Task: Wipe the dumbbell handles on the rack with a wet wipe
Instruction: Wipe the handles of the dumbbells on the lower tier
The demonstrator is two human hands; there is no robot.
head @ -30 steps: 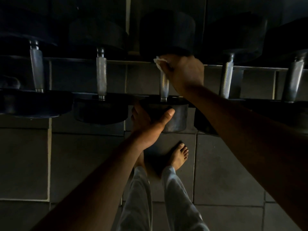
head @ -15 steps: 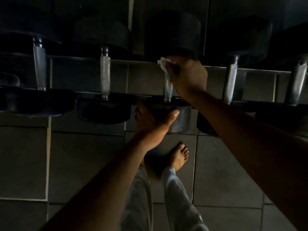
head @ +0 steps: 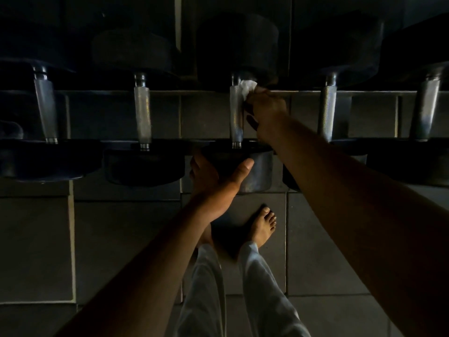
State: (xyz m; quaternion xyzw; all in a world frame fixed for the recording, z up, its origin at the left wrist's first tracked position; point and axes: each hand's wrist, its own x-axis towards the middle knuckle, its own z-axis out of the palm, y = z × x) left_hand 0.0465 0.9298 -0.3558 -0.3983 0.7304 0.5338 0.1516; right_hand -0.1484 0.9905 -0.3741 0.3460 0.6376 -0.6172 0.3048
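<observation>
Several black dumbbells lie side by side on a dark rack, their knurled steel handles pointing away from me. The middle handle (head: 236,113) is bare along most of its length. My right hand (head: 266,113) sits just right of it and pinches a crumpled white wet wipe (head: 247,88) against the handle's far end. My left hand (head: 213,183) cups the near weight head (head: 255,171) of that same dumbbell, thumb stretched across its face.
Handles to the left (head: 143,113) and right (head: 328,110) flank the middle one. The rack's thin rear rail (head: 306,92) crosses behind them. Grey floor tiles (head: 116,244) lie below, with my bare foot (head: 262,224) and light trouser legs under the rack.
My right hand has come off the middle handle to its right side, uncovering most of the steel; the wipe now touches only the far end. My left hand has stayed on the weight head.
</observation>
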